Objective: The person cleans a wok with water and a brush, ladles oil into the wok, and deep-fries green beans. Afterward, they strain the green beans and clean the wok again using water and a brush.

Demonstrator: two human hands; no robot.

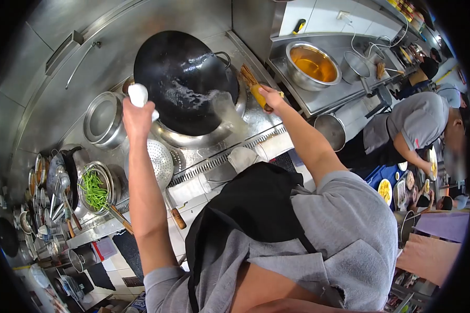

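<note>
A large black wok [167,68] is tilted up over the stove ring, and water streams off its lower right edge. My left hand [137,116] is closed round a white cloth [138,95] at the wok's left edge. In my right hand [271,99] is a bamboo brush [257,94], its bristles pointing up and left, to the right of the wok and apart from it. Foam and water lie on the wok's inner surface.
Left of the wok stand stacked metal bowls [102,121] and a strainer of green vegetables [94,190]. A perforated ladle [158,161] lies in front. At right are a bowl of amber liquid [313,63], a pot [330,131] and a co-worker [410,122] handling plates.
</note>
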